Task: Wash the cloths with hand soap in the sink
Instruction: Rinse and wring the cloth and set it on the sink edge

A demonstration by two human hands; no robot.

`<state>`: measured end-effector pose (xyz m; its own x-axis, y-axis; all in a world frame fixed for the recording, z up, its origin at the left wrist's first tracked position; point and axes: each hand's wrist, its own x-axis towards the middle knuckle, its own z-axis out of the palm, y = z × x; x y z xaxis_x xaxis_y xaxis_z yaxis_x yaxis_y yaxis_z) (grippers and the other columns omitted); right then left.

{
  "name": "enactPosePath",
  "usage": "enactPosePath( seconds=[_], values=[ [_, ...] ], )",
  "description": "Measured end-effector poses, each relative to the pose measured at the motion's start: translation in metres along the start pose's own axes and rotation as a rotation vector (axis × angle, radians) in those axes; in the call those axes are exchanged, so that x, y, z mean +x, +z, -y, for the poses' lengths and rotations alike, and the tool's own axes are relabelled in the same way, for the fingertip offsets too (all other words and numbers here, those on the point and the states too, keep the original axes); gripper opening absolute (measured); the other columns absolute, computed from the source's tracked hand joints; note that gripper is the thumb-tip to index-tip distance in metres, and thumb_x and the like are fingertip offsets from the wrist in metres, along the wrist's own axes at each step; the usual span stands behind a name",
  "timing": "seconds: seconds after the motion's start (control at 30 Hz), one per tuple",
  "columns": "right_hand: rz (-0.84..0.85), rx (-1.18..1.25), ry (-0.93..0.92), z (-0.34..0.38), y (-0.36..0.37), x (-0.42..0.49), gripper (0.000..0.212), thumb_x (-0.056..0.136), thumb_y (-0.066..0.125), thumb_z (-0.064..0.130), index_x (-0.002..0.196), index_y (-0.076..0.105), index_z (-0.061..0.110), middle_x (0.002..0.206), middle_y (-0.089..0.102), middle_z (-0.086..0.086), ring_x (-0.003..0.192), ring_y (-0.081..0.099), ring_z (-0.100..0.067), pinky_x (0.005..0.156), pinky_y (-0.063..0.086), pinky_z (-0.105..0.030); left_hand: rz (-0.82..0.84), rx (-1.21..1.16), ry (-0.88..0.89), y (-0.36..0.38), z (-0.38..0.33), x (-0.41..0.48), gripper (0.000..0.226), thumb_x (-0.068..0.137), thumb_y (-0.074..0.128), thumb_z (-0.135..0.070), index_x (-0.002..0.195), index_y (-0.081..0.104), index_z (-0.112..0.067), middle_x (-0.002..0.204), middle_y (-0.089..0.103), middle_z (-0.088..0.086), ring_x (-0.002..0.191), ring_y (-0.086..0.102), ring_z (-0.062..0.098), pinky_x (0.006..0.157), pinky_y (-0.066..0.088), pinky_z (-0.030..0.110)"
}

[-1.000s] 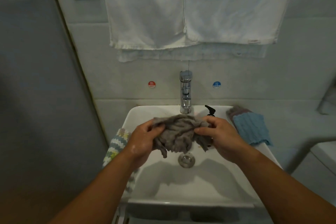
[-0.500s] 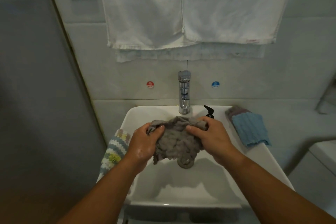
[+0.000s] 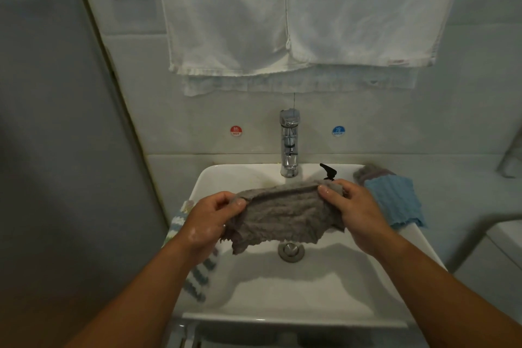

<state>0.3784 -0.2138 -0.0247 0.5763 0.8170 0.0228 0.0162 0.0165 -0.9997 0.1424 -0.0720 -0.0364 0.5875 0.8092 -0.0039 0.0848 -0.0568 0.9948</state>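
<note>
I am holding the grey cloth [image 3: 282, 215] stretched over the sink [image 3: 296, 291], left hand [image 3: 210, 222] and right hand [image 3: 354, 213] pinching its top corners; scrubbing step, likely needing more rubbing.

On the pale grey wall tile [image 3: 195, 121] above the white ceramic sink [image 3: 231, 175], a round red sticker [image 3: 236, 130] up-left reads "HOT"; a round blue sticker [image 3: 338, 130] up-right reads "COLD".
</note>
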Motion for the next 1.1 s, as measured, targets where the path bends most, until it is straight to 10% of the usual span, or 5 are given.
enactPosePath(
  seconds=[0.27,0.5,0.77,0.9,1.1],
  values=[
    [-0.108,-0.129,-0.059,-0.001,-0.003,0.005,0.029,0.098,0.057,0.042,0.089,0.075,0.021,0.091,0.073,-0.002,0.09,0.069,-0.018,0.072,0.058,-0.032,0.049,0.092,-0.005,-0.003,0.0,0.001,0.01,0.097,0.065,-0.022,0.1,0.073,-0.015,0.093,0.074,0.006,0.087,0.068,0.026,0.069,0.052,0.035],
    [-0.003,-0.3,-0.104,-0.009,0.012,0.001,0.02,0.101,0.049,0.044,0.11,0.058,0.028,0.107,0.063,0.004,0.101,0.062,-0.015,0.088,0.058,-0.041,-0.027,0.104,0.008,0.017,-0.005,-0.001,0.007,0.098,0.062,-0.011,0.093,0.058,-0.007,0.081,0.061,0.008,0.071,0.057,0.019,0.054,0.047,0.026],
    [-0.252,-0.187,-0.153,-0.004,0.01,0.006,0.014,0.102,0.055,0.035,0.099,0.063,0.024,0.095,0.064,0.005,0.087,0.06,-0.008,0.054,0.048,-0.015,-0.022,0.025,0.042,0.017,-0.01,-0.006,0.017,0.085,0.077,-0.019,0.094,0.068,-0.008,0.081,0.072,0.005,0.073,0.069,0.022,0.059,0.056,0.032],
    [-0.289,-0.05,-0.044,-0.005,0.004,0.013,0.013,0.1,0.058,0.038,0.092,0.065,0.031,0.103,0.067,0.001,0.099,0.064,-0.02,0.086,0.059,-0.048,0.021,-0.055,0.057,0.008,-0.008,-0.007,0.018,0.091,0.069,-0.017,0.108,0.073,-0.012,0.096,0.074,0.011,0.083,0.069,0.026,0.063,0.055,0.035],
    [-0.307,-0.152,-0.088,-0.002,0.001,0.01,0.012,0.099,0.058,0.038,0.093,0.064,0.03,0.101,0.065,0.002,0.1,0.063,-0.022,0.089,0.057,-0.052,-0.027,-0.048,0.027,0.005,-0.002,-0.004,0.019,0.1,0.057,-0.008,0.108,0.075,-0.011,0.105,0.075,0.011,0.102,0.07,0.032,0.085,0.06,0.044]
  ],
)
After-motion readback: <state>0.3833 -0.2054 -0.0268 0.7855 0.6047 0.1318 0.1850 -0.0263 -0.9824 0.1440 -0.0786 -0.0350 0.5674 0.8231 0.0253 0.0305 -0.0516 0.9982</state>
